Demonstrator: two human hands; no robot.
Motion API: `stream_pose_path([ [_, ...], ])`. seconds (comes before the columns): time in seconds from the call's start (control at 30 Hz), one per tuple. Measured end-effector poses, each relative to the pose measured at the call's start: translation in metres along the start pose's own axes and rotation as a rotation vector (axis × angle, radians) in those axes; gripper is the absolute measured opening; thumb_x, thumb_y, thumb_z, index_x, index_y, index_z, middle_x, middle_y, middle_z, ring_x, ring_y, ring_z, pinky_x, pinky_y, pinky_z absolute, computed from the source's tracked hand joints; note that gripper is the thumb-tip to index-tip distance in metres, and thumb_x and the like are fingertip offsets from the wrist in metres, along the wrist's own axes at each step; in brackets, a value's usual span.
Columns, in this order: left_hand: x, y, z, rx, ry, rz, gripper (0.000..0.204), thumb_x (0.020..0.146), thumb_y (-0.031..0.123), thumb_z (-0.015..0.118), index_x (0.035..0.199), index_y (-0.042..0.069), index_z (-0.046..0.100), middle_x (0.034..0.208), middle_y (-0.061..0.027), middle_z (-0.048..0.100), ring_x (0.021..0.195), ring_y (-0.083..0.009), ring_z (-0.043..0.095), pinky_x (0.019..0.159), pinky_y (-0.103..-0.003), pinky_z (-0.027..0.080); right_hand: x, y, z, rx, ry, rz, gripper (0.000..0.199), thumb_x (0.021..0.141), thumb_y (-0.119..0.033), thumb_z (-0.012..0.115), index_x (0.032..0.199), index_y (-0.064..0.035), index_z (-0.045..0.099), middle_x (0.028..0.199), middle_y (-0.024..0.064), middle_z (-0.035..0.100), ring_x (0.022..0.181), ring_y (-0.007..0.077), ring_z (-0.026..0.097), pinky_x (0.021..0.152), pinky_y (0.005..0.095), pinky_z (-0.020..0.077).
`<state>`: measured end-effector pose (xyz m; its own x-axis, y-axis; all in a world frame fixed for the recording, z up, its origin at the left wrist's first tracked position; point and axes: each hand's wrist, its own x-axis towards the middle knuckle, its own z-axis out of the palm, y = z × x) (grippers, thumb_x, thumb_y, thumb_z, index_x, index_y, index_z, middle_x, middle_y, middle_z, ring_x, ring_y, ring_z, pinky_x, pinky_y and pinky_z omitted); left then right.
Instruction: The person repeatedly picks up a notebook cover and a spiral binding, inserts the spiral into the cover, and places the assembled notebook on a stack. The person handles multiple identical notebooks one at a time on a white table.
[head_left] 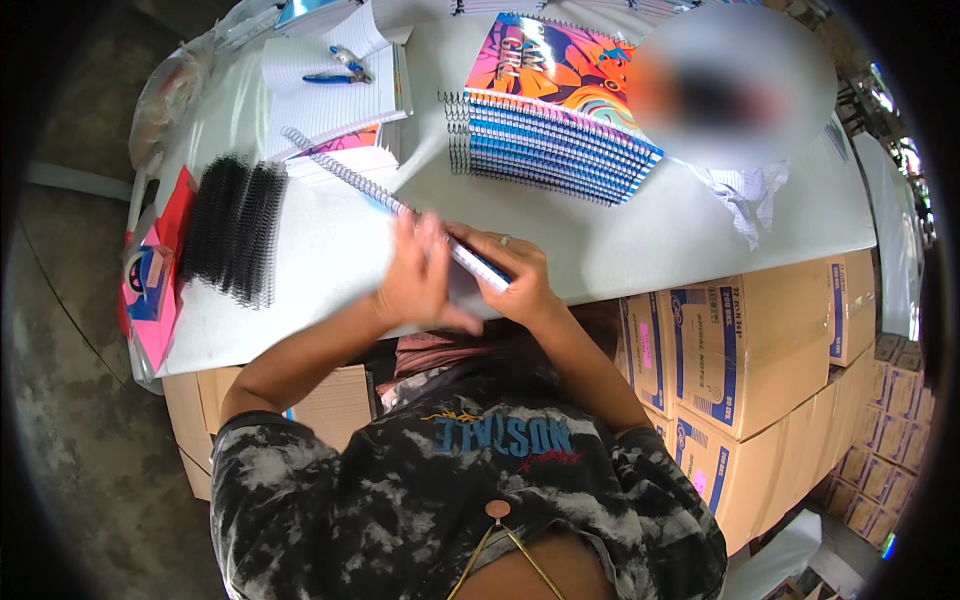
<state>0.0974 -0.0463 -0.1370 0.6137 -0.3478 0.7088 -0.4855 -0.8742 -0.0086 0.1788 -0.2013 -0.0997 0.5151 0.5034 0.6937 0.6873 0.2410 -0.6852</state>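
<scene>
My right hand [515, 272] grips a notebook [482, 263], held on edge over the table's near side. A long wire spiral [345, 172] runs from the notebook's upper end toward the far left. My left hand [418, 272] is at the place where spiral and notebook meet, its fingers stretched and thumb apart. Motion blurs its fingertips, and whether they touch the spiral I cannot tell. Left of my hands lies a heap of black spirals [235, 230]. Farther off, blue-handled pliers [340, 75] rest on loose lined paper [310, 110].
A stack of spiral-bound notebooks [550, 145] with colourful covers stands at the far middle of the white table [330, 320]. Crumpled paper [745, 195] lies to its right. Pink and red packaging [158, 280] sits at the left edge. Cardboard boxes [740, 360] are piled below right.
</scene>
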Motion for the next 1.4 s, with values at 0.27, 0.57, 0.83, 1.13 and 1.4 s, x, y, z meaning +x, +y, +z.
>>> stream_pose_path([
  [0.27, 0.108, -0.029, -0.065, 0.111, -0.059, -0.484, 0.061, 0.089, 0.042, 0.045, 0.134, 0.002, 0.033, 0.139, -0.0236, 0.027, 0.132, -0.0407, 0.018, 0.106, -0.055, 0.012, 0.003, -0.003, -0.002, -0.089, -0.096, -0.156, 0.046, 0.064, 0.001, 0.066, 0.109, -0.0070, 0.062, 0.102, 0.0126, 0.064, 0.089, 0.0272, 0.064, 0.076, 0.0350, 0.0519],
  [0.57, 0.157, -0.118, -0.020, 0.760, 0.269, -0.381, 0.054, 0.084, 0.020, 0.055, 0.135, 0.019, 0.036, 0.143, -0.0151, 0.021, 0.131, -0.0369, 0.017, 0.104, -0.053, 0.013, 0.002, -0.052, 0.058, -0.416, -0.347, -0.318, 0.032, 0.075, -0.012, 0.052, 0.104, -0.0007, 0.058, 0.097, 0.0159, 0.061, 0.084, 0.0279, 0.063, 0.075, 0.0373, 0.0519],
  [0.83, 0.206, -0.071, -0.095, 0.365, 0.554, -0.533, 0.061, 0.078, 0.013, 0.060, 0.134, 0.016, 0.037, 0.138, -0.0188, 0.024, 0.130, -0.0419, 0.014, 0.105, -0.053, 0.011, 0.016, -0.020, 0.019, -0.264, -0.025, -0.118, 0.033, 0.071, -0.001, 0.057, 0.104, -0.0002, 0.060, 0.098, 0.0180, 0.063, 0.089, 0.0264, 0.064, 0.071, 0.0356, 0.0539],
  [1.13, 0.178, -0.099, -0.056, 0.753, 0.330, -0.392, 0.066, 0.075, 0.012, 0.062, 0.135, 0.019, 0.036, 0.141, -0.0185, 0.022, 0.131, -0.0420, 0.016, 0.103, -0.058, 0.014, 0.011, -0.030, 0.027, -0.216, -0.209, -0.225, 0.030, 0.080, -0.011, 0.058, 0.109, -0.0009, 0.060, 0.102, 0.0172, 0.063, 0.088, 0.0262, 0.065, 0.073, 0.0329, 0.0528],
  [1.4, 0.083, -0.064, -0.038, 0.225, 0.273, -0.209, 0.098, 0.078, 0.075, 0.027, 0.134, -0.004, 0.029, 0.141, -0.0262, 0.017, 0.130, -0.0472, 0.011, 0.102, -0.060, 0.001, 0.001, 0.005, 0.002, 0.182, 0.100, 0.283, 0.028, 0.079, 0.006, 0.058, 0.106, 0.0012, 0.062, 0.099, 0.0128, 0.066, 0.089, 0.0186, 0.064, 0.076, 0.0274, 0.0501],
])
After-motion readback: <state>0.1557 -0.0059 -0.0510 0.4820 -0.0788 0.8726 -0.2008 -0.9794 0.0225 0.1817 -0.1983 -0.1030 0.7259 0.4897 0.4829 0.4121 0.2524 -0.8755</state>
